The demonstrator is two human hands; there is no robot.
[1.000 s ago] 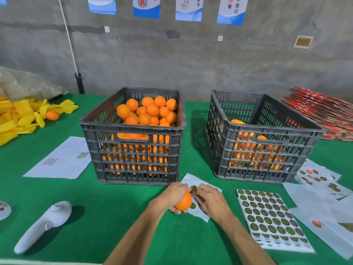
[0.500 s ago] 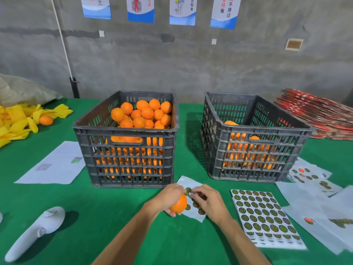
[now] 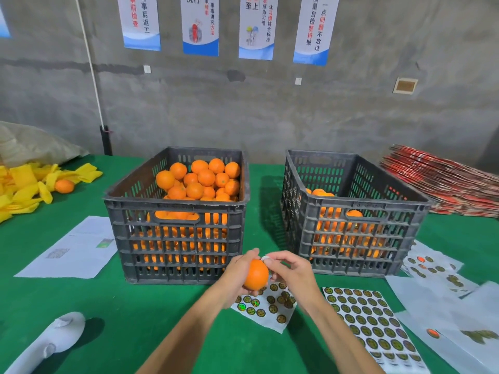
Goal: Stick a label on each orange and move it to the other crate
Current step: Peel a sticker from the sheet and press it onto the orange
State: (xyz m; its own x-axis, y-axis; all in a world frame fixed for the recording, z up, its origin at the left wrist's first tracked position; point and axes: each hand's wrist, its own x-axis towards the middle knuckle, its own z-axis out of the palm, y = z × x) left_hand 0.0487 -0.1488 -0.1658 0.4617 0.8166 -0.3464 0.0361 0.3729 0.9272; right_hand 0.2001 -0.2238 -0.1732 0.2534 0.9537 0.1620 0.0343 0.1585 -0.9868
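A fruit-packing workroom. A bare grey concrete wall at twelve o'clock carries a row of workplace quality posters in Chinese. The green felt-covered table holds two grey slatted plastic crates of oranges, sheets of round labels at four o'clock, flattened red cartons stacked at two o'clock, and yellow foam fruit sleeves heaped at ten o'clock.

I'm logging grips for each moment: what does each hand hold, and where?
The left hand cups an orange from its left side. The right hand pinches a small label at the orange's top.
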